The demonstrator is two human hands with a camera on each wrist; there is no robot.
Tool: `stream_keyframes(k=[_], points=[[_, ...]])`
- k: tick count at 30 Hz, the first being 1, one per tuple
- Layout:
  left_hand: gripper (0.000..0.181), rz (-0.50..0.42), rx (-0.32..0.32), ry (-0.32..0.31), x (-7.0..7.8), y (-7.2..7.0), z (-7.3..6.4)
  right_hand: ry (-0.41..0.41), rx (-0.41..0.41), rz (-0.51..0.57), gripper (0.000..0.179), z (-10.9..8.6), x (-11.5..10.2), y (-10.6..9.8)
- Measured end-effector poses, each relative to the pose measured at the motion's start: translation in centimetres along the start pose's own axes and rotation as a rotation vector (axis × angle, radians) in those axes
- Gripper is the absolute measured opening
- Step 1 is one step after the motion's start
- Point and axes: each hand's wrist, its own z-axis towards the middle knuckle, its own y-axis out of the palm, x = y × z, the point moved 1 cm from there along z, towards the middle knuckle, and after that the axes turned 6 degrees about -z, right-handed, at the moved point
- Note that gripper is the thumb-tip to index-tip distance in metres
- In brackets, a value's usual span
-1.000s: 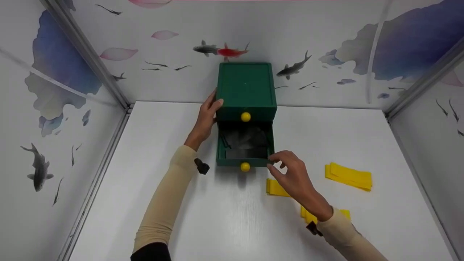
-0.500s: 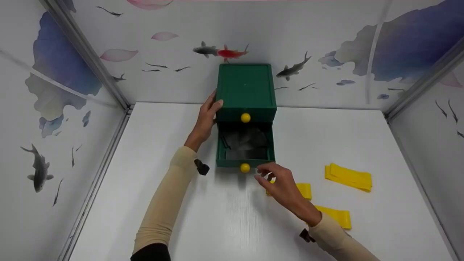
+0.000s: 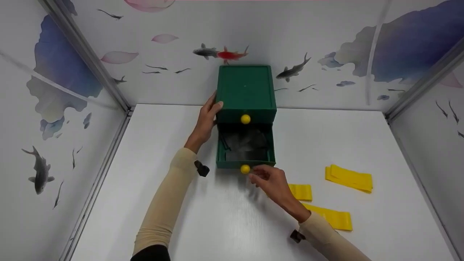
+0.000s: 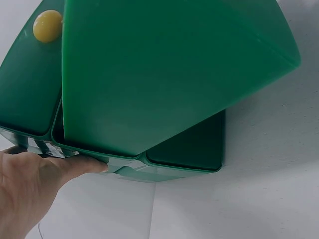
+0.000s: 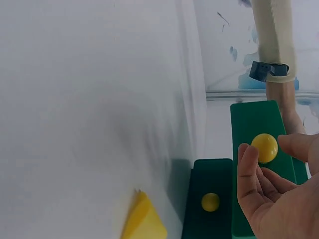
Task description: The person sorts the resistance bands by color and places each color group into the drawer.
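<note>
A green drawer cabinet (image 3: 246, 87) stands against the back wall, its middle drawer (image 3: 228, 165) pulled far out. Dark grey material (image 3: 246, 141) shows inside that drawer. My left hand (image 3: 204, 121) rests along the cabinet's left side, its straight thumb lying against the side in the left wrist view. My right hand (image 3: 272, 181) is at the yellow round knob (image 5: 264, 148) of the pulled-out drawer. In the right wrist view the thumb and loosely bent fingers stand either side of this knob, fingertips right at its edges.
Yellow folded strips (image 3: 349, 178) lie on the white table (image 3: 384, 145) to the right, with two more partly behind the right hand and forearm. The lower drawer's knob (image 5: 210, 202) shows below the open drawer. Walls with fish prints enclose the table.
My right hand has moved left from the drawer's right front corner to the knob. The left hand and the drawer have stayed in place.
</note>
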Motion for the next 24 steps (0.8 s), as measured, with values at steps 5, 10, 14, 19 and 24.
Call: stream_keyframes(k=[5,10,14,19,24], points=[[0.075,0.005,0.002,0.001,0.0,0.0,0.0,0.036,-0.006,0.048,0.024,0.3,0.2,0.8],[0.075,0.002,-0.002,0.008,0.1,0.0,0.0,0.072,-0.005,0.084,0.027,0.6,0.3,1.4],[0.074,-0.002,-0.007,0.009,0.0,0.0,-0.1,0.092,0.001,0.124,0.027,0.9,0.4,1.7],[0.073,-0.007,-0.010,0.001,0.1,0.0,-0.1,0.088,0.007,0.148,0.026,1.0,0.5,1.9],[0.074,0.012,-0.024,-0.004,0.0,-0.1,-0.1,0.075,0.017,0.159,0.028,1.0,0.6,2.0]])
